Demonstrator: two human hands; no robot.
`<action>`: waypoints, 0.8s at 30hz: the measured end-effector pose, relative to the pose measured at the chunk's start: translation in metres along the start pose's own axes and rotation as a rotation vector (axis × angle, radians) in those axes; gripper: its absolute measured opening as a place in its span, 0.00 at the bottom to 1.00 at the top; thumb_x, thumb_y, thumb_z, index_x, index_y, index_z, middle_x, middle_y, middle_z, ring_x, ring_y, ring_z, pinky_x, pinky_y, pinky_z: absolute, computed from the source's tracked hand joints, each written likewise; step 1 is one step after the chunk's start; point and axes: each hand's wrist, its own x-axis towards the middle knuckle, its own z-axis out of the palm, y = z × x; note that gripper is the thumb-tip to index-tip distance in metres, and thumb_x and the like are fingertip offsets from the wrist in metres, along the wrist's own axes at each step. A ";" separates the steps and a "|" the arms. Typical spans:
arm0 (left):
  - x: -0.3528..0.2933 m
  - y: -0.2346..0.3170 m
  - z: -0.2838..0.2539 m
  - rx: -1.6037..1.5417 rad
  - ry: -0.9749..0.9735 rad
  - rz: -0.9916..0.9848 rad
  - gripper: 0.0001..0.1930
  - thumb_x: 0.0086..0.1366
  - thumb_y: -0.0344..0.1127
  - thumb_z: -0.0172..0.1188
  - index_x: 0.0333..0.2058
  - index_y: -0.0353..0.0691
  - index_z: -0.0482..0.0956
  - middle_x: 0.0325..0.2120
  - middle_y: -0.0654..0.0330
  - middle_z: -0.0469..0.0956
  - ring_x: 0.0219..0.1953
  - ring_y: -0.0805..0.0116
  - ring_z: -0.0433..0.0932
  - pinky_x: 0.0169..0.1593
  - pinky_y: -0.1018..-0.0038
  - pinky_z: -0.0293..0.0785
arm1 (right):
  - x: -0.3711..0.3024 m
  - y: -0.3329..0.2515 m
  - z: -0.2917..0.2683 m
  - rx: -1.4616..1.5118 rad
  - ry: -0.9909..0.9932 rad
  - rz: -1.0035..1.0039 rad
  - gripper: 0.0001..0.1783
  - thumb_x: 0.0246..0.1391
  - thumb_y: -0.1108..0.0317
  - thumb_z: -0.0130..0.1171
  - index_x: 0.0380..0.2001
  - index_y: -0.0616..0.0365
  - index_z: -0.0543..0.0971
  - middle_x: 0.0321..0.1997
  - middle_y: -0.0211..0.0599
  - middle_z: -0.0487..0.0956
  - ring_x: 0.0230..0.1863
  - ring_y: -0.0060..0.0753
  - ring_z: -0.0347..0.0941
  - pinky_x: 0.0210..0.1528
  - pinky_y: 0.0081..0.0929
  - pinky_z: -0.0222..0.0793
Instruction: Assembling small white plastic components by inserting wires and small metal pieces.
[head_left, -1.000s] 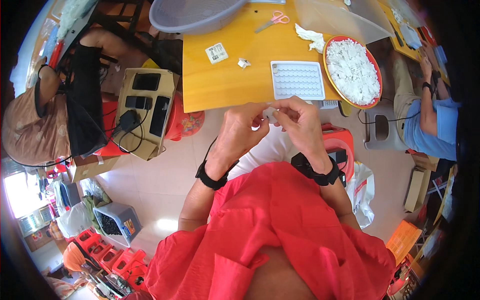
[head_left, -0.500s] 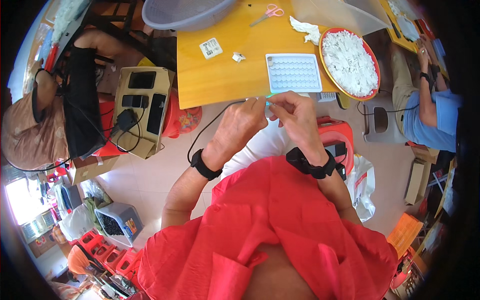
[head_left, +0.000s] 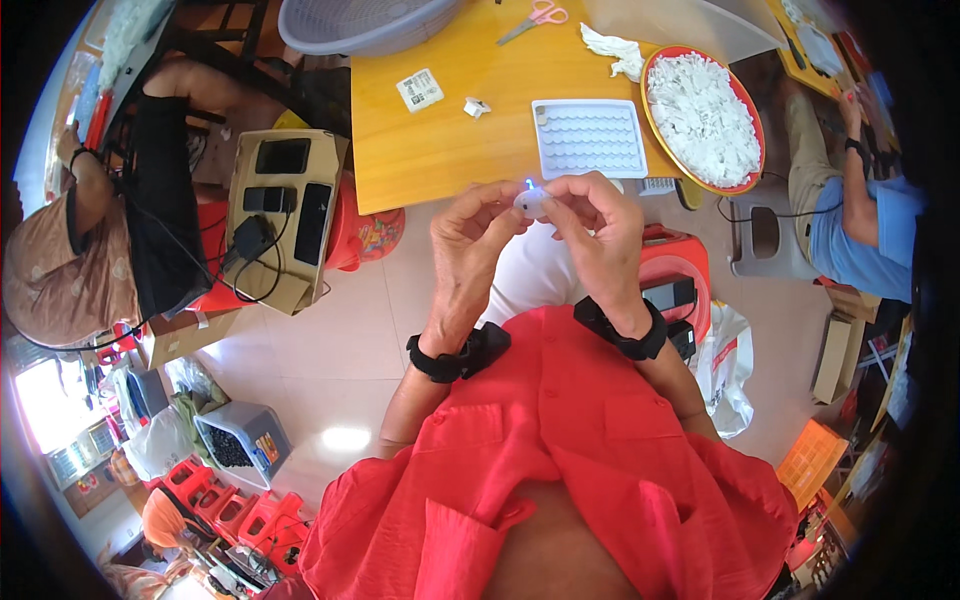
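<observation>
A small white rounded piece with a dark dot [head_left: 532, 206] is held up just off the table's near edge. A blue light glows at its top. My left hand [head_left: 466, 240] pinches its left side between thumb and fingers. On its other side, the thumb and fingers of my right hand [head_left: 604, 238] are closed on the same piece. Beyond my hands, a white tray [head_left: 536, 150] with rows of round hollows lies on the table. One small item sits in its far left corner.
The yellow table [head_left: 440, 150] also bears pink-handled scissors [head_left: 540, 14], a flat white square [head_left: 420, 90], a white scrap [head_left: 477, 107] and a grey basket [head_left: 370, 40]. A red-rimmed round tray [head_left: 756, 115] is heaped with small white pieces. People sit left and right.
My left hand has turned and come level with my right. The black cord by my left hand no longer shows. The white rounded piece and its blue light are now plainly visible.
</observation>
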 end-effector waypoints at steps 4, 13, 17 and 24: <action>0.003 0.001 -0.003 -0.138 0.019 -0.076 0.10 0.55 0.21 0.53 0.37 0.33 0.76 0.31 0.61 0.76 0.32 0.75 0.75 0.38 0.80 0.71 | 0.000 0.006 0.009 -0.087 0.049 -0.193 0.05 0.47 0.78 0.57 0.30 0.63 0.76 0.27 0.34 0.74 0.26 0.21 0.72 0.26 0.17 0.68; 0.010 -0.005 -0.003 -0.197 0.055 0.020 0.09 0.52 0.17 0.54 0.33 0.33 0.76 0.29 0.61 0.71 0.30 0.72 0.72 0.35 0.78 0.70 | 0.007 0.001 0.016 -0.307 0.096 -0.446 0.07 0.43 0.82 0.57 0.29 0.62 0.75 0.27 0.39 0.74 0.23 0.31 0.71 0.23 0.21 0.67; 0.011 -0.013 -0.010 -0.202 0.073 0.071 0.09 0.52 0.16 0.53 0.32 0.33 0.76 0.28 0.62 0.71 0.30 0.72 0.72 0.35 0.78 0.70 | 0.012 0.008 0.023 -0.267 0.073 -0.452 0.08 0.44 0.83 0.57 0.30 0.62 0.74 0.26 0.39 0.73 0.23 0.32 0.72 0.22 0.22 0.67; 0.015 -0.005 -0.012 -0.236 0.031 -0.110 0.13 0.54 0.19 0.57 0.40 0.33 0.75 0.28 0.63 0.72 0.32 0.74 0.74 0.40 0.78 0.72 | 0.033 0.000 -0.007 -0.099 -0.124 0.045 0.04 0.48 0.73 0.58 0.29 0.61 0.76 0.26 0.30 0.76 0.25 0.17 0.72 0.24 0.15 0.66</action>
